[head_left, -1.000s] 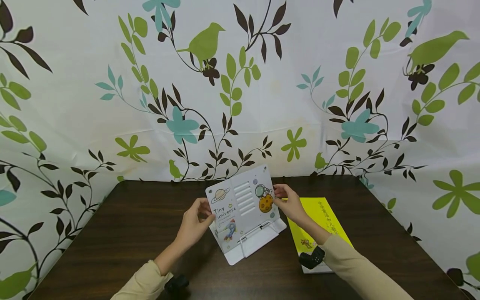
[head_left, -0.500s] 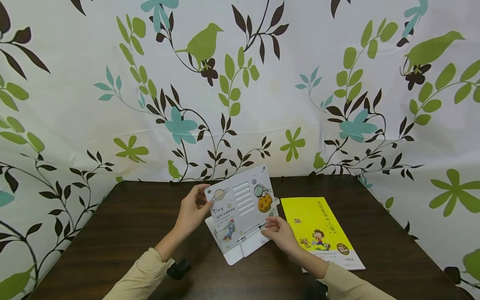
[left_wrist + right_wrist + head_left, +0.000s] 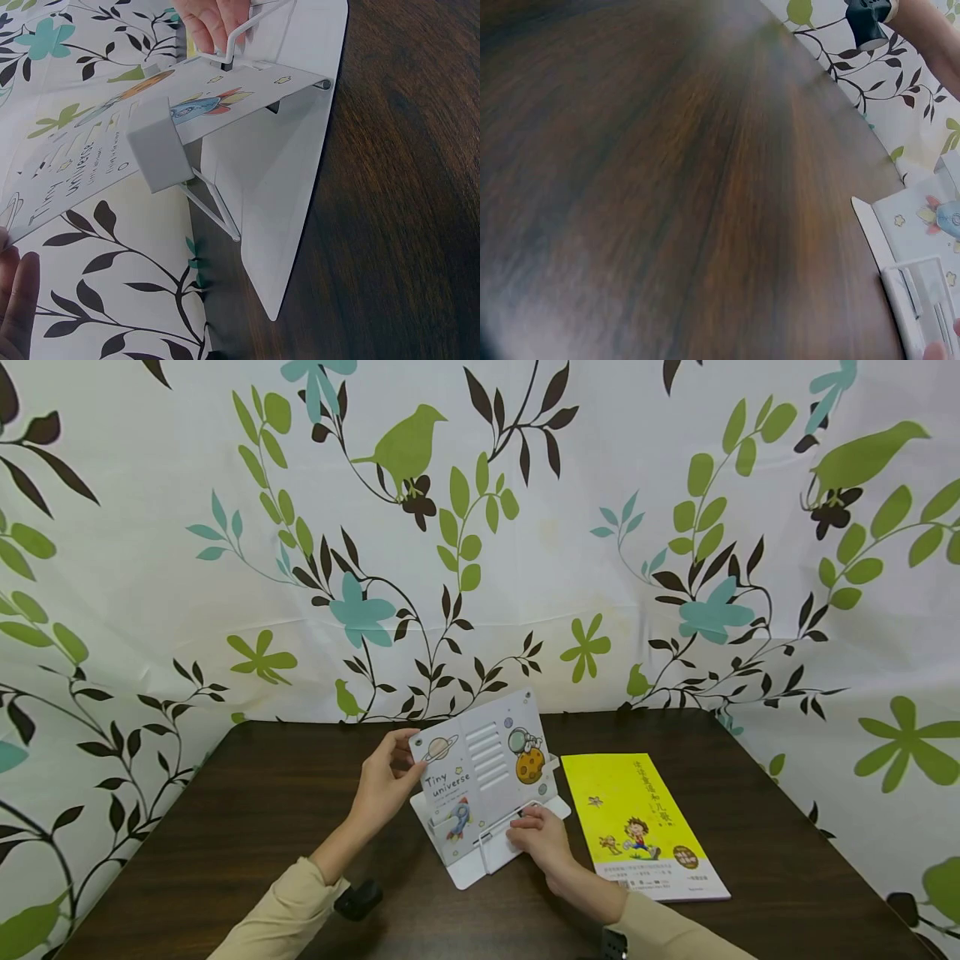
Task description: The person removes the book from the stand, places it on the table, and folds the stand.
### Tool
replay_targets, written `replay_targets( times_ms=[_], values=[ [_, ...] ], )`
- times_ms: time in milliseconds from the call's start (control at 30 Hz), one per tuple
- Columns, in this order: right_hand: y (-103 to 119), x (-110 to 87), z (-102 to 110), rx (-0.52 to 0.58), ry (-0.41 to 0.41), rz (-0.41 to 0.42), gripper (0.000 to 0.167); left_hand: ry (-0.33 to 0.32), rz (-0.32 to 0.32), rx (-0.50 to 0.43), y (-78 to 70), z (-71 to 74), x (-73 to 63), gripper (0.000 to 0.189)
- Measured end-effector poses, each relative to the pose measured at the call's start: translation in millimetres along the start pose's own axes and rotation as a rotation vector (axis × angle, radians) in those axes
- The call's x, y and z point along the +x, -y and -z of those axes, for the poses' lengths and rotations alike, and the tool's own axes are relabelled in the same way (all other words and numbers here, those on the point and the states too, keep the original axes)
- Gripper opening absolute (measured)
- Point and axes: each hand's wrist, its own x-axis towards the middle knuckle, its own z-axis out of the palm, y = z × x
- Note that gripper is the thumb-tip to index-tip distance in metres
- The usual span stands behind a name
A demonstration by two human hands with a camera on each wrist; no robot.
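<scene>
A white book stand (image 3: pixel 491 777) printed "Tiny universe" with a planet, a rocket and an astronaut stands on the dark table, its panel propped at a slant. My left hand (image 3: pixel 381 779) pinches the panel's upper left edge, thumb in front. At the base's front right, the curled fingers of my right hand (image 3: pixel 543 843) hold the stand by its wire page clip (image 3: pixel 485 853). Seen from the left wrist, a white side block (image 3: pixel 159 146) and a wire prop (image 3: pixel 214 206) join the panel to the base plate (image 3: pixel 262 202). The right fingertips (image 3: pixel 934 351) show beside the clip.
To the right of the stand lies a yellow book (image 3: pixel 622 810) with a cartoon child on its cover. The dark wooden table (image 3: pixel 285 793) meets a wall cloth (image 3: pixel 525 568) patterned with leaves and birds behind it.
My right hand has left the panel's right edge and come down to the clip at the base, uncovering the yellow book. The left hand has slid up the panel's left edge.
</scene>
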Motion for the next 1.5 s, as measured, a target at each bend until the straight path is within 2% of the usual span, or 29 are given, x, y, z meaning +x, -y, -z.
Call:
replay_targets(
  times_ms=[200, 467, 633, 700, 933, 1167, 1233, 1367, 1500],
  values=[
    [-2, 1.3, -11, 0.026, -0.055, 0.025, 0.046, -0.005, 0.024, 0.014, -2.6, -0.5, -0.5, 0.043],
    [-2, 2.0, -22, 0.089, -0.118, 0.064, 0.043, -0.017, -0.007, 0.023, -36.1, 5.0, -4.6, 0.04],
    [-2, 3.5, -24, 0.173, -0.106, 0.045, 0.043, -0.022, -0.003, 0.023, -39.7, 5.1, -4.6, 0.04],
    [-1, 3.7, -25, 0.2, -0.1, 0.035, 0.043, -0.023, -0.006, 0.026, -39.4, 5.0, -4.5, 0.04],
    [-1, 4.9, -27, 0.257, -0.083, 0.02, 0.045, -0.027, -0.004, 0.009, -5.2, 0.3, -1.1, 0.043],
    [-2, 5.5, -28, 0.279, -0.078, 0.006, 0.042, -0.035, -0.016, 0.011, -2.2, 1.0, -3.4, 0.043],
    [-2, 6.3, -28, 0.286, -0.076, 0.009, 0.042, -0.038, -0.016, 0.011, -5.4, 1.4, -5.0, 0.043],
    [-2, 8.0, -26, 0.295, -0.061, 0.017, 0.043, -0.045, -0.042, 0.011, -25.0, 4.4, -10.2, 0.041],
    [-1, 10.7, -24, 0.296, -0.029, 0.019, 0.044, -0.04, -0.042, 0.018, -42.1, 7.9, -14.7, 0.04]
  ],
)
